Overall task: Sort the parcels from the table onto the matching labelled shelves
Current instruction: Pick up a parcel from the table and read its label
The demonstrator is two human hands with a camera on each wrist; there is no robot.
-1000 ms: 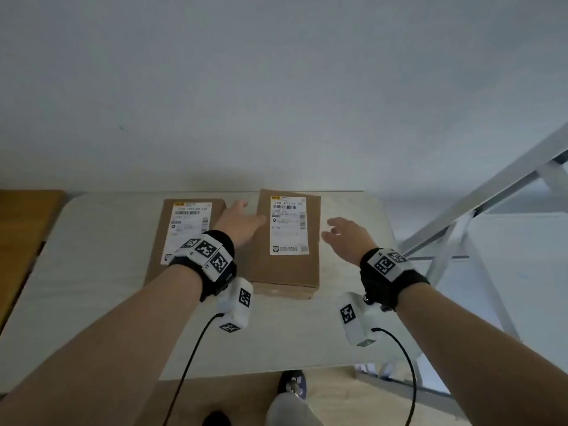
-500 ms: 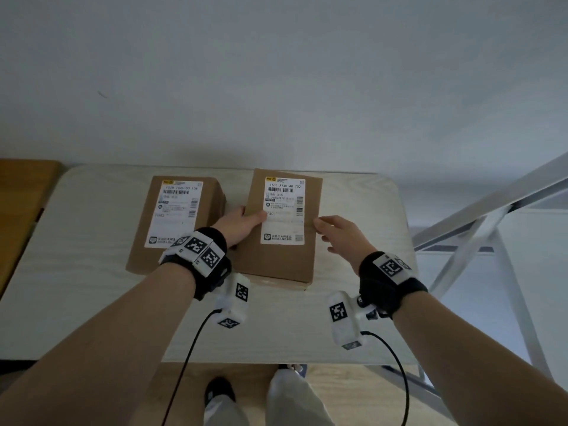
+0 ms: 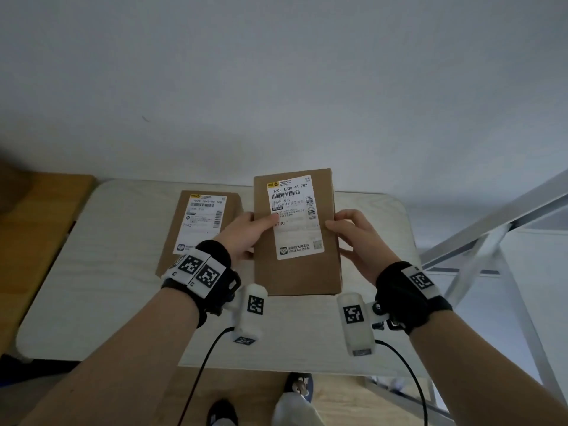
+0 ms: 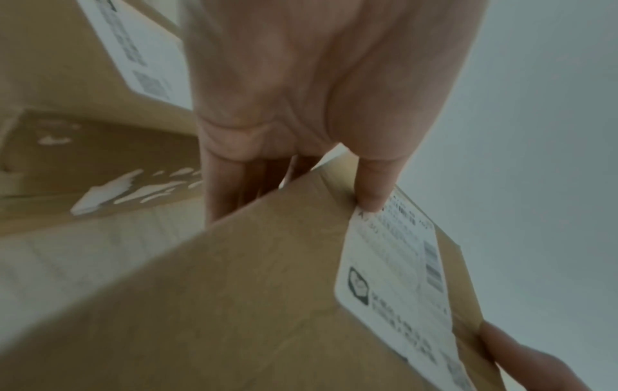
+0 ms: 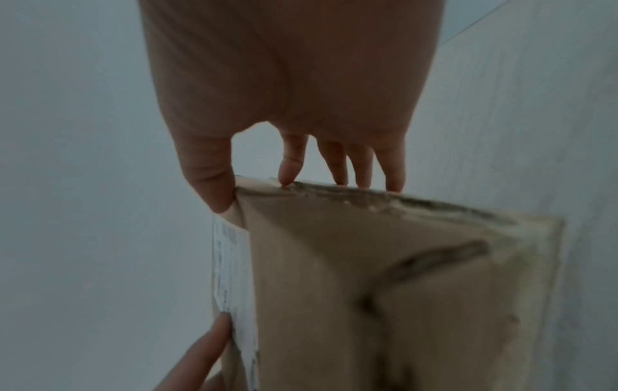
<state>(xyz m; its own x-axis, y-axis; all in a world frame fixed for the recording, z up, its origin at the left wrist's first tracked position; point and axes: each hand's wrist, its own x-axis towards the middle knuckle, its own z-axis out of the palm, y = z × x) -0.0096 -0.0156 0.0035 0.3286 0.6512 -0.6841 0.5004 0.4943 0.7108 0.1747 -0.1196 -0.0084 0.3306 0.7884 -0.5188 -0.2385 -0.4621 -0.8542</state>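
Note:
A brown cardboard parcel (image 3: 296,269) with a white shipping label reading "160F A730" is held above the table, tilted toward me. My left hand (image 3: 249,230) grips its left edge, thumb on the label and fingers underneath, as the left wrist view shows on the parcel (image 4: 254,291). My right hand (image 3: 353,238) grips the right edge, thumb on top and fingers on the underside of the parcel (image 5: 384,277). A second labelled parcel (image 3: 201,224) lies flat on the pale table (image 3: 101,272), just left of my left hand.
A white metal shelf frame (image 3: 491,229) rises at the right of the table. A wooden surface (image 3: 33,229) adjoins the table's left end. A plain wall stands behind. My feet show on the wooden floor below the table's near edge.
Both hands closed on the sides of the right parcel and lifted it off the table toward me, tilting its label up. The left parcel stayed put.

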